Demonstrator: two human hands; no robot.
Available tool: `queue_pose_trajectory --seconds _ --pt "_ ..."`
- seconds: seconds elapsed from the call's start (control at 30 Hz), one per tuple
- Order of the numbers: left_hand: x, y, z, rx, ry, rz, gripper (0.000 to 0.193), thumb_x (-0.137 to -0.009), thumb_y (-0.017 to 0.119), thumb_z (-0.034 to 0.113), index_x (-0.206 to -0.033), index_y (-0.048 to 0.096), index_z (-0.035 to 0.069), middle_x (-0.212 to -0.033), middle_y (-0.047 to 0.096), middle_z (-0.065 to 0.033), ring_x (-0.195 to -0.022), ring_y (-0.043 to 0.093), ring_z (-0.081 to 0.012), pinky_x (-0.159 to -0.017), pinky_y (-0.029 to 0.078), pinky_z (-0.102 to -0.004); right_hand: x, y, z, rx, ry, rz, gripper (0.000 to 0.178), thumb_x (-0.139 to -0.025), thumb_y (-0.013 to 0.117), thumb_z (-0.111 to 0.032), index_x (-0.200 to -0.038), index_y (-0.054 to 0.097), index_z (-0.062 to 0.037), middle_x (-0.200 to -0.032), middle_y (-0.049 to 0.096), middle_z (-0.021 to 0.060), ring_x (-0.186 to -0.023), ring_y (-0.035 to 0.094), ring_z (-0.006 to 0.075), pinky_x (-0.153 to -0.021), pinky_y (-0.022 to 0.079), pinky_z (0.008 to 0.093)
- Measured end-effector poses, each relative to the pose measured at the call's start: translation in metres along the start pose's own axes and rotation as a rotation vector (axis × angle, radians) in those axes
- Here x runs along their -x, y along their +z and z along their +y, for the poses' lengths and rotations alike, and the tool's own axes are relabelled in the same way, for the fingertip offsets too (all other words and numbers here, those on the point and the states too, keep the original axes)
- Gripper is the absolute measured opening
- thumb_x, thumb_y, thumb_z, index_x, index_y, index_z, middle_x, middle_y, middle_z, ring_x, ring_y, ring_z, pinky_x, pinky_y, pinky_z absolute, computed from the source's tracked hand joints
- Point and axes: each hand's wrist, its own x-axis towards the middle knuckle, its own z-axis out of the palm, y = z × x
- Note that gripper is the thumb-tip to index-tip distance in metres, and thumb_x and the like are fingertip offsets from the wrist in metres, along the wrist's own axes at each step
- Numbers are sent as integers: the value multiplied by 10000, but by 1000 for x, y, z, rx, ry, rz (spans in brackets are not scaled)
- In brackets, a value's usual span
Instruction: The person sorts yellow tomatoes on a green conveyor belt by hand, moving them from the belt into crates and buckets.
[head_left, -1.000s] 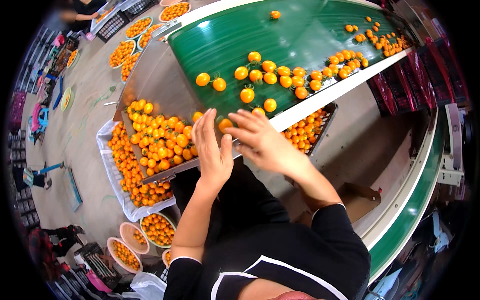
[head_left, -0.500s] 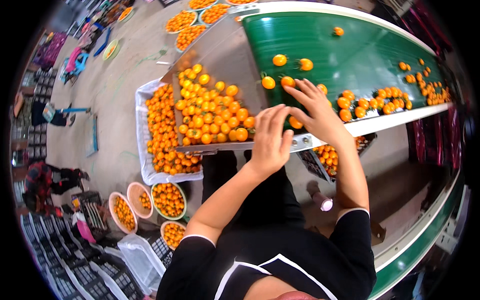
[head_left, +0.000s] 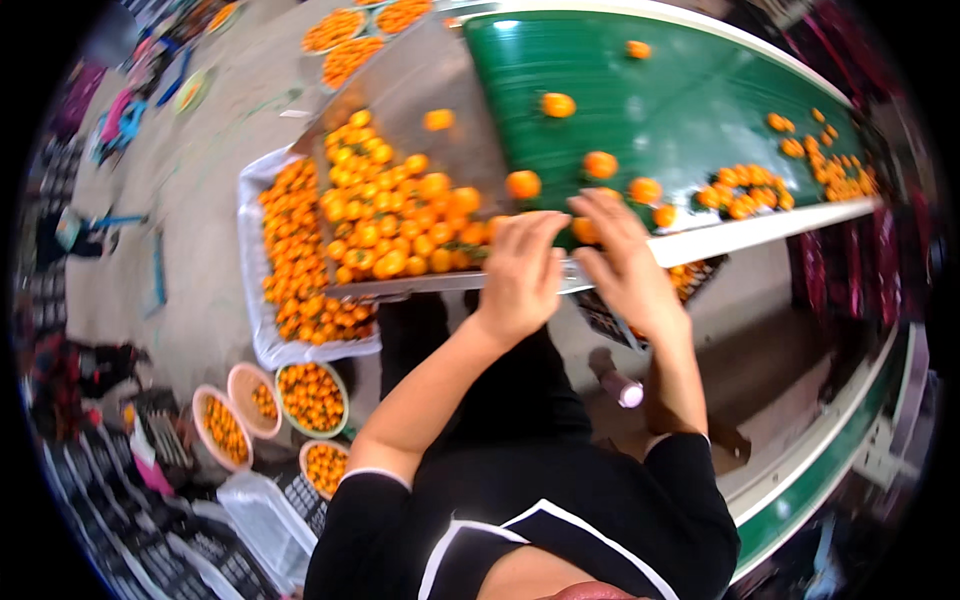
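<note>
Yellow-orange cherry tomatoes lie heaped on a metal chute at the end of a green conveyor belt. My left hand is over the chute's near rim, fingers extended, at the right edge of the heap. To its right, my right hand reaches over the belt's near edge, its fingers spread and curved over a tomato that they partly cover. Both hands look slightly blurred, and neither grips anything. Loose tomatoes lie just beyond the right hand, with a cluster farther right.
Left of the chute stands a white-lined crate full of tomatoes. Round baskets of tomatoes sit on the floor lower left, beside black crates. Under the belt are another crate and a pale cup-like object.
Both hands have shifted slightly left and toward the chute. Several belt tomatoes have moved left, and one now lies on the chute above the heap. The whole view has shifted a little.
</note>
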Motion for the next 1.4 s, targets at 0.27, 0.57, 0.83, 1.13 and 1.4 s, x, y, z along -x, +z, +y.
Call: queue_pose_trajectory --seconds 0.27,0.57,0.83,1.13,1.4 --pt "1 2 4 -28 -18 -5 321 -815 543 -49 -1129 589 -4 -1066 610 -174 -987 553 -354 -894 445 -420 32 -29 54 485 284 302 532 -863 655 -232 -1330 507 -25 -1399 427 270 -1311 367 462 -1093 309 511" --pt "6 -1 3 -42 -81 -15 312 -828 517 -73 -1125 587 -9 -1085 602 -166 -932 566 -299 -841 474 -372 17 -50 54 227 71 265 418 -857 671 -171 -1252 581 -70 -1381 486 197 -1323 420 364 -1131 289 475" --pt "5 3 7 -31 -97 -21 332 -796 542 -77 -1118 585 -8 -1045 606 -163 -886 547 -317 -794 467 -393 10 -60 168 702 443 357 642 -932 531 -451 -1380 435 -2 -1444 355 302 -1297 366 487 -1078 294 556" --pt "7 -3 7 -57 -122 -29 323 -791 553 -76 -1105 591 -14 -1047 612 -167 -924 560 -325 -821 471 -394 5 -83 94 166 170 256 467 -876 630 -210 -1312 547 -65 -1340 538 200 -1271 465 360 -1084 348 453" --pt "6 -2 9 -54 -108 -20 287 -812 544 -70 -1090 595 -17 -1028 617 -159 -908 573 -302 -813 481 -380 13 -111 184 385 575 332 374 -821 612 -98 -1195 618 -87 -1215 619 151 -1117 565 347 -961 433 448"
